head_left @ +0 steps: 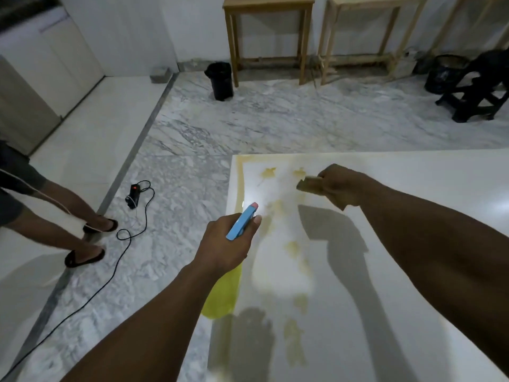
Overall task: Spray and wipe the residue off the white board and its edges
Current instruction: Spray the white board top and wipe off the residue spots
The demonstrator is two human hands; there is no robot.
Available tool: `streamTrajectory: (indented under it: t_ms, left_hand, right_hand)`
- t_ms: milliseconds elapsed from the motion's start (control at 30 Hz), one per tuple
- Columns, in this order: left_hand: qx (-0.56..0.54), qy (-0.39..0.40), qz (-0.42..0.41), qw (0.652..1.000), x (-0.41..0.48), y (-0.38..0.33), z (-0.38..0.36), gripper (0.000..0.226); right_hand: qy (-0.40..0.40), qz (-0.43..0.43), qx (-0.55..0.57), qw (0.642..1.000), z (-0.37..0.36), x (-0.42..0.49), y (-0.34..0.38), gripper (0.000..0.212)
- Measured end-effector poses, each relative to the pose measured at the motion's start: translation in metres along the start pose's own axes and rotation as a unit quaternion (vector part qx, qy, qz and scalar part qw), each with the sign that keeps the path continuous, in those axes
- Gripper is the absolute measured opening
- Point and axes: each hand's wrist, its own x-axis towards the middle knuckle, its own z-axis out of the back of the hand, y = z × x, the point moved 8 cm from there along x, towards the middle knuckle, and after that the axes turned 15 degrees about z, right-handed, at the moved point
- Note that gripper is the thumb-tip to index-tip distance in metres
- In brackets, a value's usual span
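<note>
Marble floor: open toward 12 o'clock; bystander's legs and black cable at 9 o'clock. White board: fills 3–6 o'clock, left edge and far corner exposed, streaked with yellow residue. Left hand: fingers curled round spray bottle over left edge. Right hand: fingers clenching cloth near far edge.

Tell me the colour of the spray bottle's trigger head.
The trigger head is light blue with a pink nozzle tip; the head view shows it.

No text or label can be read anywhere; the spray bottle seems unmarked.
</note>
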Motion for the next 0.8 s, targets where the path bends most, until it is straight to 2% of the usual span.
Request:
streamTrajectory:
  t_ms: [67,167,300,367,433,533,667,733,800]
  left_hand:
    - [0.004,-0.009,-0.003,1.0,0.028,-0.003,0.001,0.036]
    - [0.006,-0.024,-0.004,1.0,0.062,-0.004,0.003,0.041]
    - [-0.009,-0.023,-0.003,1.0,0.09,0.008,-0.002,0.055]
    - [-0.015,-0.022,-0.005,1.0,0.095,0.014,-0.005,0.058]
    - [-0.01,-0.016,-0.001,1.0,0.097,0.02,-0.008,0.05]
    - [-0.008,-0.012,0.006,1.0,0.088,0.022,-0.01,0.042]
    - [0.007,-0.003,-0.004,1.0,0.066,0.017,-0.01,0.042]
    - [0.015,-0.001,-0.016,1.0,0.043,0.016,-0.007,0.05]
    - [0.012,0.004,-0.024,1.0,0.013,0.021,-0.003,0.046]
  right_hand:
    - [-0.034,0.033,-0.09,0.995,0.018,0.048,0.01,0.021]
    - [-0.059,0.072,-0.154,0.984,0.025,0.113,0.006,0.031]
    - [-0.001,0.079,-0.191,0.978,-0.036,0.152,-0.02,0.043]
    - [-0.013,0.077,-0.193,0.978,-0.062,0.15,-0.028,0.043]
    - [-0.042,0.075,-0.197,0.977,-0.082,0.14,-0.034,0.04]
    - [-0.023,0.081,-0.17,0.982,-0.103,0.106,-0.04,0.041]
    - [0.009,0.115,-0.175,0.978,-0.138,0.032,-0.042,0.051]
    - [-0.006,0.113,-0.166,0.98,-0.157,-0.02,-0.046,0.052]
    - [-0.026,0.105,-0.152,0.982,-0.178,-0.073,-0.046,0.055]
